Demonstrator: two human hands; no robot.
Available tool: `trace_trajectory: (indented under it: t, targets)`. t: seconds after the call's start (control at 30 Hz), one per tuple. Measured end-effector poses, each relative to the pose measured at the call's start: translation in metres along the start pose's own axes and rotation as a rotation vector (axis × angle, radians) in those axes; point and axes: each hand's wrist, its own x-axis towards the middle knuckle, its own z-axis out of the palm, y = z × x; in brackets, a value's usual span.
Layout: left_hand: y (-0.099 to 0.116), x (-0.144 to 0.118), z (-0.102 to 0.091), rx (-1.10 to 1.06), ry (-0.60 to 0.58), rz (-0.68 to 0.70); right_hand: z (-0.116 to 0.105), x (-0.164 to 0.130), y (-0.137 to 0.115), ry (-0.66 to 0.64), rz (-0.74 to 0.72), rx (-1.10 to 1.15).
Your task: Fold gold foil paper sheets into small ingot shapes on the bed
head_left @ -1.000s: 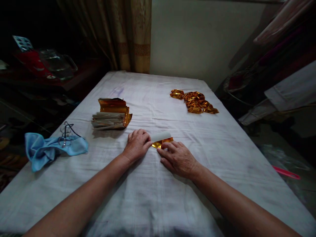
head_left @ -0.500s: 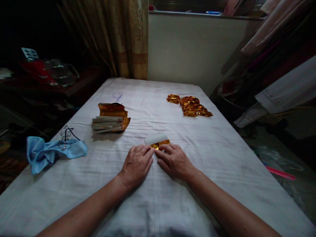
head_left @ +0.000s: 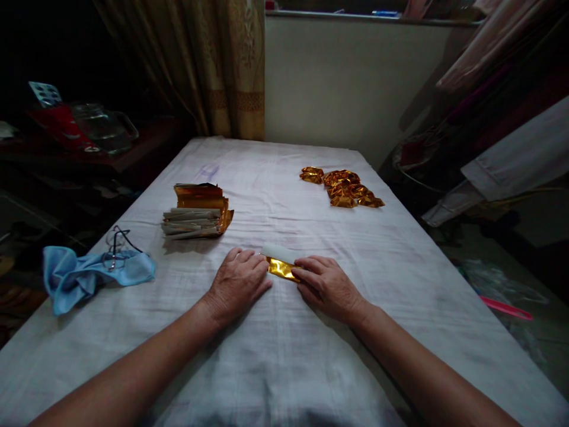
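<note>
A sheet of gold foil paper (head_left: 281, 269) lies on the white cloth in front of me, a shiny gold band folded over along its near side and a pale strip showing behind it. My left hand (head_left: 237, 284) has its fingers closed on the left end of the band. At the right end, my right hand (head_left: 329, 287) holds the paper with its fingertips; the thumbs are partly hidden. Farther left stands a stack of gold foil papers (head_left: 195, 219), grey backs showing. Several folded gold foil pieces (head_left: 344, 188) lie in a heap at the far right.
Eyeglasses (head_left: 114, 260) rest on a crumpled blue cloth (head_left: 80, 279) near the left edge of the white-covered surface (head_left: 267, 367). Beyond that edge, a dark side table carries a glass jug (head_left: 104, 130). Clothes (head_left: 524, 148) hang at the right.
My hands have moved apart toward the two ends of the paper. More of the gold band shows between them, and less of the pale strip. The view has shifted slightly.
</note>
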Motion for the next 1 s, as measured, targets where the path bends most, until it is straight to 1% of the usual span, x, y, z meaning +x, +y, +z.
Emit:
trace_trajectory:
  t: [0.1,0.23,0.3,0.4,0.5,0.6,0.7,0.8,0.9,1.0]
  targets:
    - [0.003,0.015,-0.001,0.062,-0.038,0.042,-0.001,0.004,0.0,-0.026,0.011,0.008]
    - [0.005,0.03,0.001,0.196,-0.1,0.214,-0.003,0.009,0.002,-0.043,-0.007,-0.009]
    - [0.005,0.033,0.002,0.231,-0.112,0.285,-0.002,0.009,0.002,-0.033,-0.015,-0.018]
    - [0.004,0.034,0.003,0.215,-0.107,0.309,0.003,0.008,0.001,0.018,-0.023,-0.02]
    - [0.004,0.033,0.003,0.194,-0.095,0.293,0.007,0.007,-0.001,0.072,-0.007,-0.016]
    - [0.005,0.03,0.004,0.198,-0.084,0.258,0.01,0.005,0.0,0.093,0.011,0.012]
    - [0.009,0.024,0.003,0.205,-0.096,0.184,0.012,0.003,0.005,0.115,0.014,0.067]
    - [0.018,0.015,0.0,0.181,-0.134,0.096,0.014,0.002,0.011,0.149,0.005,0.127]
    - [0.028,0.004,-0.003,0.136,-0.161,0.02,0.015,0.003,0.015,0.144,0.025,0.171]
    - [0.033,-0.003,-0.003,0.119,-0.16,-0.027,0.014,0.007,0.015,0.105,0.092,0.191]
